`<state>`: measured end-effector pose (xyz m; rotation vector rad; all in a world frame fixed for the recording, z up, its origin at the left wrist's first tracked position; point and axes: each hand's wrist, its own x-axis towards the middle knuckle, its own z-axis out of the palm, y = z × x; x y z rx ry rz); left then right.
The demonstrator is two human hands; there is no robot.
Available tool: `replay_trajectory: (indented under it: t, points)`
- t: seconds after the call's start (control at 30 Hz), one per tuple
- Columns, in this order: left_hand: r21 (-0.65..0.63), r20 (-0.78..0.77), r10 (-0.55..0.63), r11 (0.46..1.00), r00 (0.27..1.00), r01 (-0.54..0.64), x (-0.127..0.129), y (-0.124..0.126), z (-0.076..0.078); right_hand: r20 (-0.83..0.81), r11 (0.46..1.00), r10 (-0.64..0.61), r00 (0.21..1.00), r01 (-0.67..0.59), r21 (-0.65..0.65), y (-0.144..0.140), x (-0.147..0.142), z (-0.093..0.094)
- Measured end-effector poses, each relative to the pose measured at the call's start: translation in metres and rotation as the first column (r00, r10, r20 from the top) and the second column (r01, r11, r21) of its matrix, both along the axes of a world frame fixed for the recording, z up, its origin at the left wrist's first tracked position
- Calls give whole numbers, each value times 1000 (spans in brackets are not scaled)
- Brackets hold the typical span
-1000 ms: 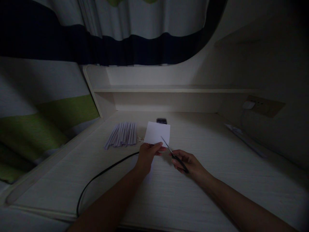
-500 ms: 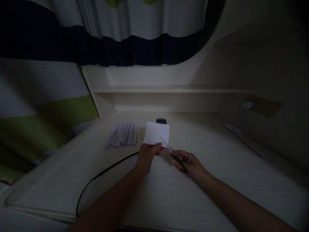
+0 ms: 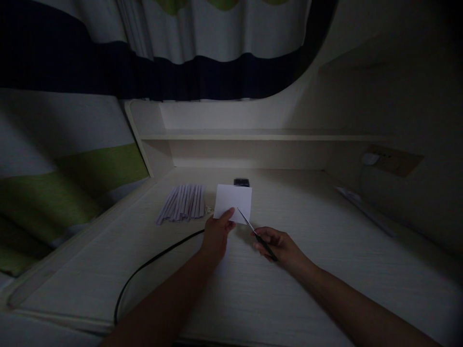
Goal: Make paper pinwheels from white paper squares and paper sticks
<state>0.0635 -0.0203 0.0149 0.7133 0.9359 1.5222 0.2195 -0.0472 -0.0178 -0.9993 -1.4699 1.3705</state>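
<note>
Pinched between the thumb and fingers of my left hand (image 3: 217, 236) is a square of white paper (image 3: 231, 198), held by its lower edge above the desk. My right hand (image 3: 280, 246) grips a pair of scissors (image 3: 265, 246) with a black handle and a slim metal blade. Seen nearly edge-on, the scissors point up and left, and their tip overlaps the lower right part of the paper in view. Whether the blade touches the paper, I cannot tell. Left of the paper lies a row of several thin rolled white paper sticks (image 3: 183, 202).
Behind the paper sits a small dark box-like item (image 3: 241, 182). A black cable (image 3: 155, 258) curves across the desk (image 3: 325, 289) on the left. A shelf (image 3: 246, 135) runs along the back, with a curtain (image 3: 224, 77) above. A plug (image 3: 370, 158) is in the right wall socket.
My left hand and the paper have shifted slightly left and down, the thumb now lying further onto the sheet. The right hand and scissors have moved a little left too.
</note>
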Motion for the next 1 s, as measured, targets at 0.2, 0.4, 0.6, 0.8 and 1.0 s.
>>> replay_trajectory:
  t: [0.2,0.4,0.6,0.8,1.0]
  points:
    - [6,35,3,1000,999,-3,-6,3,1,47,996,-60,997,63,-63,6,2,-5]
    - [4,-161,-277,960,947,281,-10,3,-1,-129,956,-283,950,269,-120,12,23,18]
    - [-140,-500,-554,810,666,569,-8,-7,-1,-232,976,-204,951,180,-121,4,32,44]
    - [-160,-479,-570,804,668,573,-6,-3,-4,-219,964,-222,950,179,-198,3,26,34]
    - [37,-232,-453,880,861,473,4,-1,-10,-364,897,-440,821,420,-137,11,25,25]
